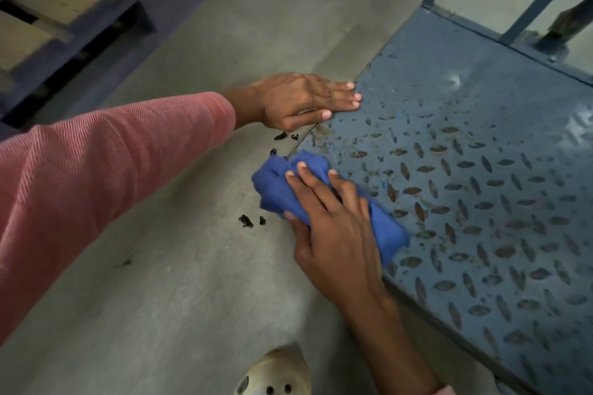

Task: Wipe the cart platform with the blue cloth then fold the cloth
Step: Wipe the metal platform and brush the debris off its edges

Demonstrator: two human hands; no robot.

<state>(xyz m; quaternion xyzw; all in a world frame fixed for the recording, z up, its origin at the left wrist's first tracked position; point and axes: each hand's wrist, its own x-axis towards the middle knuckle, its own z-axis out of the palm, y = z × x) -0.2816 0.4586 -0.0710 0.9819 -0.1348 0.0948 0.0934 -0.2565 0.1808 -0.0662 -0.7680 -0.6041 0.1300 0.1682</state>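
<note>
Concrete floor (160, 298) takes up most of the view. Next to it is the cart platform (481, 170), blue-painted tread plate, chipped and rusty in its raised ribs.

The blue cloth (276, 192) lies bunched across the platform's left edge, partly hanging out over the floor. The right hand (337, 228) is flat on top of it, fingers spread and straight, pressing rather than gripping. Farther along the same edge, the left hand (298, 99) holds nothing, its straight fingers resting on the plate and the thumb at the rim (probably steadying the cart).

A pale shoe (276, 372) shows at the bottom. Small black crumbs (245, 221) lie on the floor just beside the edge.

The wiping seems to be in progress, and those crumbs look swept off the plate. I cannot tell how much of the platform has been covered, since worn paint hides any difference. The cloth is only wadded, so the folding has not begun.
</note>
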